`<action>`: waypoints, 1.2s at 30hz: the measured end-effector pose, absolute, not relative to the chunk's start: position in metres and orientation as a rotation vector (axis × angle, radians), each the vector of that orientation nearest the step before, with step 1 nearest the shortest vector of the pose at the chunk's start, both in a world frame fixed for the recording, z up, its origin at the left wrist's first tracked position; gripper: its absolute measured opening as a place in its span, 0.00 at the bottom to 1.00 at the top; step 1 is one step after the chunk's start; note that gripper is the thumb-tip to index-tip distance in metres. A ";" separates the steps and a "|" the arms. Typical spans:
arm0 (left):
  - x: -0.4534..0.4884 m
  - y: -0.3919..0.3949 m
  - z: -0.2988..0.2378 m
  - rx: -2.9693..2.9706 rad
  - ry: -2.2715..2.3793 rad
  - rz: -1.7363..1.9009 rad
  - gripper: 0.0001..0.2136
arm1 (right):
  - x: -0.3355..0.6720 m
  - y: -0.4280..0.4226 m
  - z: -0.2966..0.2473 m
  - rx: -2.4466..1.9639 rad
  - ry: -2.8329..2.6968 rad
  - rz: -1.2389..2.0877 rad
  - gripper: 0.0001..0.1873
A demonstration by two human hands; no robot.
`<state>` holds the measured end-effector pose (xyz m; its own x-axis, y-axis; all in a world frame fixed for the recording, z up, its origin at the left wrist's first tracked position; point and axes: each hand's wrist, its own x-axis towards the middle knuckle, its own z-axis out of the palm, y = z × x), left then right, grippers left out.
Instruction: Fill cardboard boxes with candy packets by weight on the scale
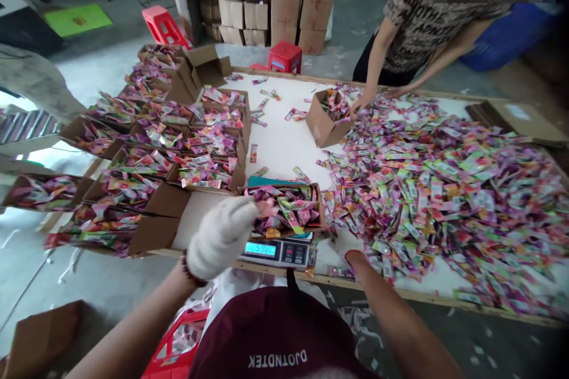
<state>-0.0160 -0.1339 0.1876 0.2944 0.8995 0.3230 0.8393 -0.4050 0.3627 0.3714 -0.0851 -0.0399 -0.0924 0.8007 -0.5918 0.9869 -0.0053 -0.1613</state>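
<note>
My left hand [220, 235], in a white glove, is at the left end of a cardboard box [320, 204] full of small candy-coloured packets. Its fingers are drawn together over the box's edge; what they hold, if anything, is unclear. Under the box is a digital scale [275, 251] with a lit blue display and buttons. To the right of the scale my right hand [347, 243], also gloved, is low beside the heap of loose packets [427, 189]. Its fingers blur into the packets and the white tabletop, so their shape is hidden.
Several filled cartons [208, 142] are grouped on the left. Across the table a co-worker's hand [365, 100] reaches to another box [326, 124] of packets. Flattened cardboard [524, 118] lies at the far right. Red stools [284, 57] stand behind the table.
</note>
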 end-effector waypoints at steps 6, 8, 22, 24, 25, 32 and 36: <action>0.038 -0.099 0.147 2.434 1.575 0.014 0.09 | 0.402 -0.053 0.057 1.933 1.895 -0.860 0.10; 0.029 -0.099 0.145 2.416 1.539 0.127 0.11 | 0.404 -0.051 0.110 1.954 1.973 -0.880 0.09; -0.050 -0.169 0.169 2.054 2.007 0.928 0.11 | 0.268 -0.019 0.199 1.148 2.559 -2.126 0.23; -0.065 -0.193 0.160 1.918 2.150 0.913 0.11 | 0.300 -0.006 0.169 1.514 2.607 -1.910 0.21; -0.071 -0.206 0.155 1.842 2.199 0.905 0.11 | 0.314 -0.001 0.148 1.743 2.595 -1.707 0.20; -0.067 -0.242 0.145 1.576 2.250 0.828 0.12 | 0.337 -0.057 -0.028 1.918 2.024 -0.995 0.23; -0.055 -0.227 0.151 1.636 2.203 0.869 0.12 | 0.350 -0.105 -0.063 1.890 1.922 -0.851 0.22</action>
